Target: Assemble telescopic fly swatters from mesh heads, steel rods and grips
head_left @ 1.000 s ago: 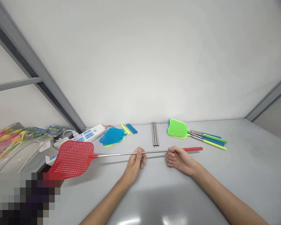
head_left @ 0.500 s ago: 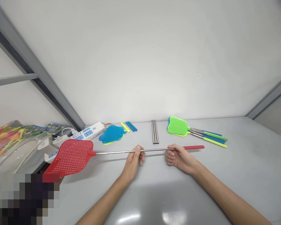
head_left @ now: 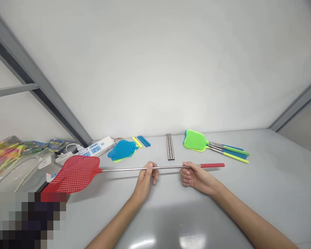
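Note:
A red fly swatter (head_left: 76, 173) with an extended metal shaft lies level across the view, its mesh head to the left and its red grip to the right. My left hand (head_left: 145, 181) pinches the middle of the shaft between thumb and fingers. Closer to the grip, my right hand (head_left: 197, 177) has its fingers closed round the shaft. Beyond my hands, several short metal tubes (head_left: 170, 147) lie side by side on the table. Finished-looking swatters (head_left: 195, 140) in green, yellow and blue are stacked at the right, handles pointing right.
Blue swatter heads (head_left: 121, 150) overlap a yellow one at the back left. Near them lie a yellow handle (head_left: 137, 142) and blue handles (head_left: 145, 141). A white power strip (head_left: 100, 146) and bagged colourful items (head_left: 5, 155) occupy the left end. A wall (head_left: 158, 69) rises behind the grey table (head_left: 269, 180).
The view has shifted slightly, so most things sit a little further left. Both hands keep their hold on the swatter's shaft, with hardly any other movement.

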`<state>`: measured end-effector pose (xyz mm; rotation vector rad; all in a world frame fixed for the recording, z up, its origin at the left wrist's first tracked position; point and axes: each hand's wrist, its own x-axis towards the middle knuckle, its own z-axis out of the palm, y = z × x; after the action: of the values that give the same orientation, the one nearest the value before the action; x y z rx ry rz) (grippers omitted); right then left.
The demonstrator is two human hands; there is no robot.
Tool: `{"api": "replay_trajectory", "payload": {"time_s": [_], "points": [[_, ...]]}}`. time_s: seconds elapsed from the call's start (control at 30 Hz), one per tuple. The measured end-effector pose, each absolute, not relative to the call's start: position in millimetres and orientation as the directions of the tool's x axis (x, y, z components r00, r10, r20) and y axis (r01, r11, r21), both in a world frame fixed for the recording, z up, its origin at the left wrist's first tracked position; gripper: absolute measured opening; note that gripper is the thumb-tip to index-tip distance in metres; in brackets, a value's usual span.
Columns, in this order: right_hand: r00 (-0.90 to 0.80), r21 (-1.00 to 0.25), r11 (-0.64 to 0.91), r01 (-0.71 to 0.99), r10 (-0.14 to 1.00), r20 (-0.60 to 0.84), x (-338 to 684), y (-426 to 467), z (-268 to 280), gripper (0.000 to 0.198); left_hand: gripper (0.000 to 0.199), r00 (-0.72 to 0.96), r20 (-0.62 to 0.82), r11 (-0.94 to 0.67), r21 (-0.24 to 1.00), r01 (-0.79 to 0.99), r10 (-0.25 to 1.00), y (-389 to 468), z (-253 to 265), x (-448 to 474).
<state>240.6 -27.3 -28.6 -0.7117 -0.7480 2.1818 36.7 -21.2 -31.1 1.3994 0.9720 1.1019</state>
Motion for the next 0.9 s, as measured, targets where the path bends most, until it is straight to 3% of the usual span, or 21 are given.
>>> {"api": "replay_trajectory", "payload": {"time_s": [0.43,0.6,0.73,0.9], "points": [[-0.679,-0.671,-0.621,-0.404,0.695,-0.234,220,-43,-24,0.032,0.017,0.338,0.056,-0.065,0.998,0.013,0.939,-30,-22,44],[-0.706,-0.71,-0.605,-0.361,0.674,-0.216,211,-50,-24,0.036,0.02,0.5,0.037,-0.059,0.998,0.028,0.865,-34,-16,49],[-0.679,-0.768,-0.552,-0.326,0.702,-0.216,208,-52,-23,0.038,0.02,0.545,-0.029,0.045,0.999,-0.015,0.838,-34,-13,52],[-0.616,-0.816,-0.492,-0.302,0.755,-0.227,207,-50,-22,0.039,0.02,0.627,-0.164,0.307,0.943,-0.125,0.761,-33,-7,49]]}}
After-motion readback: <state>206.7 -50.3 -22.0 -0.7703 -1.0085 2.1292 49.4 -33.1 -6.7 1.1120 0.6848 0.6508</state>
